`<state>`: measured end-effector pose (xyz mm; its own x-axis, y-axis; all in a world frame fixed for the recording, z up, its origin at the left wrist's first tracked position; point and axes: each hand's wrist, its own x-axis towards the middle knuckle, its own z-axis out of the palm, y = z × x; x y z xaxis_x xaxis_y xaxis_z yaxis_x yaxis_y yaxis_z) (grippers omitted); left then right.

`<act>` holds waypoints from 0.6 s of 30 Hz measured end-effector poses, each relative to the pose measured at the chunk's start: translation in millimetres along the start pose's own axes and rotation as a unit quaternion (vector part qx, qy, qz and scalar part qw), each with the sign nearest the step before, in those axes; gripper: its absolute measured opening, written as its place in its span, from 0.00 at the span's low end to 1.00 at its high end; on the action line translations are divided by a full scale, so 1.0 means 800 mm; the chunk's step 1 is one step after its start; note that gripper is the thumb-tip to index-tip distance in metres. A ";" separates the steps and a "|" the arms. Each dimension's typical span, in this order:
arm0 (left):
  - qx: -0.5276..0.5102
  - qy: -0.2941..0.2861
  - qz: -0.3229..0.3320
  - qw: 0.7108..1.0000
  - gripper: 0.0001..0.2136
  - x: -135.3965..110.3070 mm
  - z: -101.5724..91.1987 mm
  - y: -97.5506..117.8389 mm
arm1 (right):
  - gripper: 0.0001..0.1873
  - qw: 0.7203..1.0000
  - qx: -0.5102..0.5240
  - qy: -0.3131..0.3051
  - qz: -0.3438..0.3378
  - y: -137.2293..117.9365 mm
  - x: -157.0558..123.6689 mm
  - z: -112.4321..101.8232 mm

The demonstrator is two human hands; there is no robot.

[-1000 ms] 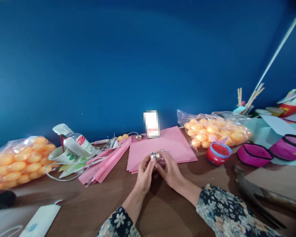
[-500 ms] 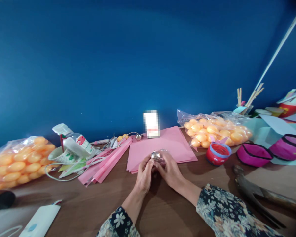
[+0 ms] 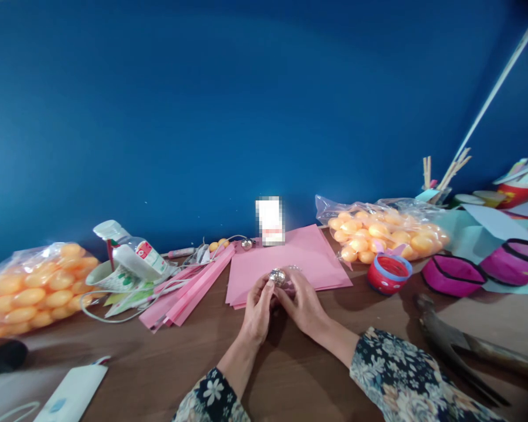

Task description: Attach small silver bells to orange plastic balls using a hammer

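Silvery, a small ball point(image 3: 277, 277) is showing above the near part of the pink sheets point(image 3: 286, 255). The left hand point(image 3: 259, 310) is pinching it between thumb and fingers; the right hand point(image 3: 307, 303) is curling beside it, and I cannot tell its grip. From the ball, pink strips point(image 3: 196, 296) are lying at nine o'clock and a red cup point(image 3: 387, 283) is standing at three.

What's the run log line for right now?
left hand: holding silver ball | right hand: close beside it | beyond: pink paper | far right: hammer
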<state>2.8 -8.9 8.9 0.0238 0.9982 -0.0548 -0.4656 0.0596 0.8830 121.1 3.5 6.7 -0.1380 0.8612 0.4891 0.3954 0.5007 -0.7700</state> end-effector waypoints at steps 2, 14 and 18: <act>0.002 -0.001 0.002 1.000 0.14 0.000 0.000 0.000 | 0.17 1.000 -0.002 0.000 -0.003 0.001 0.000 0.000; 0.007 0.010 0.008 1.000 0.17 0.001 0.001 0.000 | 0.17 1.000 0.009 -0.001 -0.001 0.002 -0.001 0.000; 0.011 0.003 0.010 1.000 0.17 0.001 0.003 0.004 | 0.17 1.000 0.025 -0.005 0.005 0.001 -0.001 -0.001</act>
<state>3.7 -8.2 12.9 0.0099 0.9992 -0.0389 -0.4463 0.0392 0.8940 122.3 3.0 5.8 -0.1431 0.8665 0.4782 0.3514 0.4962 -0.7939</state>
